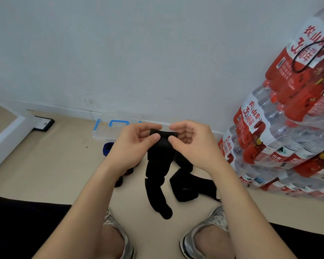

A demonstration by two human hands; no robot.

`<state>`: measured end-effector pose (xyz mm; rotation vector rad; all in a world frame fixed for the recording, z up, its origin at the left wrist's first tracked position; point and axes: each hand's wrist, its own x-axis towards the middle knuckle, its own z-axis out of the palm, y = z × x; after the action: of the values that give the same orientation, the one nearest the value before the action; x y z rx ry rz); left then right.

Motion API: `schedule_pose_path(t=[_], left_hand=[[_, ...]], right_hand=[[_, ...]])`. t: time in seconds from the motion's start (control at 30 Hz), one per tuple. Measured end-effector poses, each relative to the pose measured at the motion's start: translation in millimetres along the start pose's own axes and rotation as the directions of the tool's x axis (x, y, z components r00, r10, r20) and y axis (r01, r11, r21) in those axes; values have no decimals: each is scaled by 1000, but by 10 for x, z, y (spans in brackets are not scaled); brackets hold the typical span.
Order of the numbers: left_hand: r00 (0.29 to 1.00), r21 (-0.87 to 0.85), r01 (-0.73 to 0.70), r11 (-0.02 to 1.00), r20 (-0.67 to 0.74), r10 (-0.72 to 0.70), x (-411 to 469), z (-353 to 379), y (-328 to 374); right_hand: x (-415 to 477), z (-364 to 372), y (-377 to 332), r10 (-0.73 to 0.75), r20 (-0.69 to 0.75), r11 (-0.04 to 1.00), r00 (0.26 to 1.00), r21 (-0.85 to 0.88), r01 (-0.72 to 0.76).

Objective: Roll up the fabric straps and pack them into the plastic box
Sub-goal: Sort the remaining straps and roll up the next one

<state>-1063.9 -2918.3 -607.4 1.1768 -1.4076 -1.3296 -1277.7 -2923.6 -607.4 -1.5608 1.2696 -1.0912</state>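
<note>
Both hands clamped on black strap's top end, left hand (133, 146) & right hand (193, 144) pinching black strap (158, 165) w/ thumbs, presumably starting roll; tail hangs to floor, plastic box (108, 130) waits behind.

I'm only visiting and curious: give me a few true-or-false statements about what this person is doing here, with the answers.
1. The left hand and the right hand both pinch the black strap. True.
2. The plastic box sits between the shoes. False: it lies beyond the hands, by the wall.
3. The bottled water packs are stacked on the left. False: they are on the right.
4. A blue fabric piece lies on the floor near the box. True.
</note>
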Motion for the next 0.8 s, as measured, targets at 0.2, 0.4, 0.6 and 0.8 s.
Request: schedule_pose_path(t=[0.2,0.4,0.6,0.8], left_hand=[[997,46,-19,999,-77,22,-9,9,70],[994,-266,10,964,-106,-40,-19,33,74],[998,-204,-39,978,-60,28,-25,27,120],[998,-76,-55,996,-41,52,-20,-27,101]], right_hand=[[-43,104,11,-64,33,998,997,-20,65],[-48,131,-42,-26,-71,968,997,248,43],[-26,124,-35,-46,-105,974,993,217,68],[-3,127,4,-50,-75,984,996,169,62]])
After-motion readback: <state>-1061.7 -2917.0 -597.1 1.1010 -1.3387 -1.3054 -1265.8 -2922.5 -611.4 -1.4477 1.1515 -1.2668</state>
